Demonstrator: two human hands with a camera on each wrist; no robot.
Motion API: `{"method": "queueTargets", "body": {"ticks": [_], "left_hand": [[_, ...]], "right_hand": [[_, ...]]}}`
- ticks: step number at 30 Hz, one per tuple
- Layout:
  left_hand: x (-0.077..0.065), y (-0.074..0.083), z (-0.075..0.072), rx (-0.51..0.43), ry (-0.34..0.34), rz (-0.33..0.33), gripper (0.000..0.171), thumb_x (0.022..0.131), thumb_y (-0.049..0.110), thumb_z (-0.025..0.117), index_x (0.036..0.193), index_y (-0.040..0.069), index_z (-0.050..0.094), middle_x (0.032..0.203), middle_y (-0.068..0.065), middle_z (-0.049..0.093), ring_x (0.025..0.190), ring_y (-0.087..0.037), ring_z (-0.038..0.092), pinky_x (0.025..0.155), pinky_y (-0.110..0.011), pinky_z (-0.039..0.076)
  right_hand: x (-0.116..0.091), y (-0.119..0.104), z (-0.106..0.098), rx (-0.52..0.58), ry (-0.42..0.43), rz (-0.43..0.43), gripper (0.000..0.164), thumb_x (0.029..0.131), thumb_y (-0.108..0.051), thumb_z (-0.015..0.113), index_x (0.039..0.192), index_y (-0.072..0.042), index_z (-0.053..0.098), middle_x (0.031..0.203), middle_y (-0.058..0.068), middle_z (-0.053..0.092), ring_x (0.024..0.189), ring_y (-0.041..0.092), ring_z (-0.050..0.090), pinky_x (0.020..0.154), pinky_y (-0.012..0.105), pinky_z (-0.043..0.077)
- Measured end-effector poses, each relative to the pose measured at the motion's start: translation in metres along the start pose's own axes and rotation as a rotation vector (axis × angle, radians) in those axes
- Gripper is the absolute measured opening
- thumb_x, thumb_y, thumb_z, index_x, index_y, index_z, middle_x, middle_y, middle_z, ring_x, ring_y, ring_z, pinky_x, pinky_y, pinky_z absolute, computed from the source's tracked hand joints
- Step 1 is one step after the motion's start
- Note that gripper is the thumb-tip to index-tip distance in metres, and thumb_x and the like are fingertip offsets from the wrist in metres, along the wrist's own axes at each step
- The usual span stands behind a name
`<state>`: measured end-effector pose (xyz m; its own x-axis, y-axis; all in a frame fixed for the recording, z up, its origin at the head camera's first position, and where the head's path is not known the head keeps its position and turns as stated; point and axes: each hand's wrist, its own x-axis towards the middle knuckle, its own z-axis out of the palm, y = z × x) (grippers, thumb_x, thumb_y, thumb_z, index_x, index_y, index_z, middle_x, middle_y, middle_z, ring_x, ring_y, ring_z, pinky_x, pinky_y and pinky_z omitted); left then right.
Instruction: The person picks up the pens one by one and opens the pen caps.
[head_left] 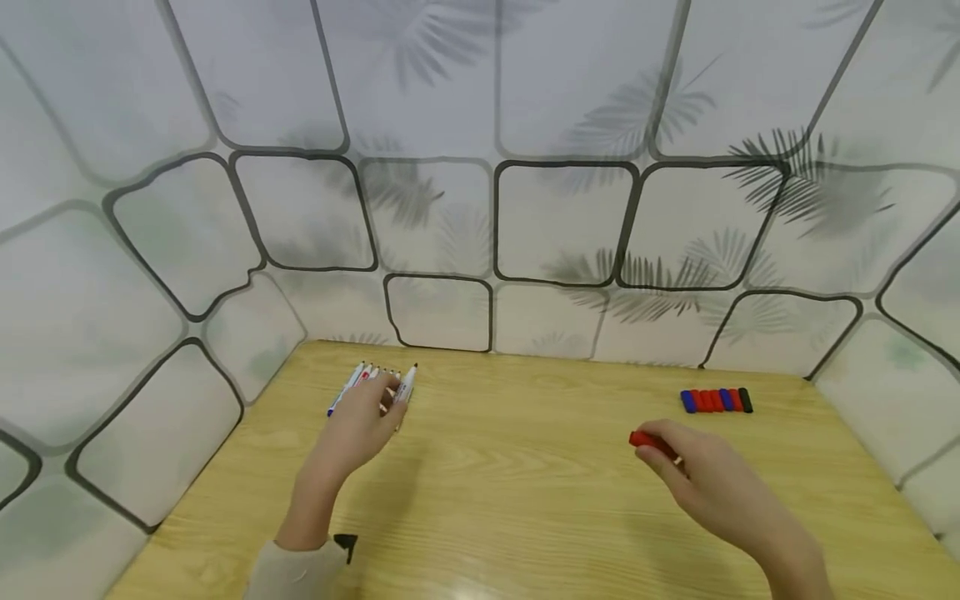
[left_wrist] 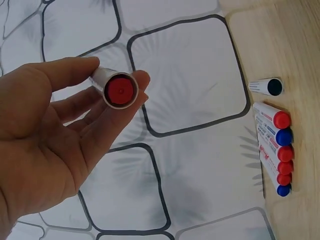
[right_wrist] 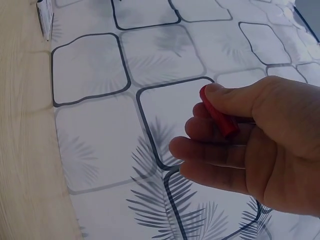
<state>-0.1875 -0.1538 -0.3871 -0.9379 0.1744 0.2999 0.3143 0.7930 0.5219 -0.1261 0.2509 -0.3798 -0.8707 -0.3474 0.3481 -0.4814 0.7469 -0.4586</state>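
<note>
My left hand (head_left: 365,419) holds a white marker (head_left: 406,387) between thumb and fingers, just above a row of similar markers. In the left wrist view, the red recessed end of the held marker (left_wrist: 120,91) faces the camera, with the fingers around its barrel. My right hand (head_left: 712,475) pinches a red marker cap (right_wrist: 219,112) between thumb and fingers, over the right part of the table. Beyond that hand lies a row of red, blue and black caps (head_left: 716,401).
Several white markers (left_wrist: 272,145) with red and blue ends lie side by side on the wooden table (head_left: 495,483); one with a dark end (left_wrist: 274,86) lies a little apart. A patterned white covering (head_left: 555,221) rises behind the table and along both sides.
</note>
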Motion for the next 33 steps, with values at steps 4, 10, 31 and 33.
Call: {"method": "queueTargets", "body": {"ticks": [4, 10, 31, 33], "left_hand": [[0.018, -0.011, -0.001, -0.047, 0.017, -0.059, 0.029, 0.099, 0.015, 0.057, 0.121, -0.003, 0.06, 0.096, -0.016, 0.068, 0.08, -0.024, 0.066, 0.058, -0.032, 0.052], [0.04, -0.028, -0.005, -0.116, -0.01, -0.164, 0.034, 0.098, 0.018, 0.056, 0.127, -0.001, 0.057, 0.108, -0.022, 0.067, 0.084, -0.027, 0.066, 0.062, -0.034, 0.052], [0.081, -0.069, 0.059, -0.029, -0.163, -0.317, 0.022, 0.092, 0.016, 0.067, 0.09, -0.006, 0.065, 0.079, -0.014, 0.065, 0.062, -0.018, 0.057, 0.054, -0.028, 0.048], [0.083, -0.07, 0.065, -0.016, -0.175, -0.319, 0.021, 0.092, 0.016, 0.067, 0.083, -0.003, 0.062, 0.074, -0.011, 0.062, 0.059, -0.017, 0.056, 0.05, -0.028, 0.047]], "right_hand": [[0.0, 0.0, 0.0, -0.009, 0.012, 0.004, 0.007, 0.097, -0.013, 0.064, 0.103, -0.014, 0.067, 0.083, -0.013, 0.061, 0.071, -0.002, 0.055, 0.061, 0.023, 0.05], [0.0, -0.002, -0.001, -0.042, 0.052, 0.003, 0.011, 0.097, -0.017, 0.065, 0.107, -0.013, 0.068, 0.085, -0.012, 0.063, 0.072, -0.002, 0.057, 0.061, 0.024, 0.051], [0.0, 0.004, 0.006, -0.03, 0.023, 0.019, 0.008, 0.097, -0.021, 0.065, 0.103, -0.016, 0.067, 0.079, -0.017, 0.06, 0.068, -0.004, 0.053, 0.059, 0.023, 0.048], [0.0, 0.005, 0.005, -0.034, 0.019, 0.027, 0.008, 0.097, -0.021, 0.065, 0.103, -0.016, 0.068, 0.08, -0.017, 0.06, 0.069, -0.004, 0.054, 0.059, 0.023, 0.048]]}}
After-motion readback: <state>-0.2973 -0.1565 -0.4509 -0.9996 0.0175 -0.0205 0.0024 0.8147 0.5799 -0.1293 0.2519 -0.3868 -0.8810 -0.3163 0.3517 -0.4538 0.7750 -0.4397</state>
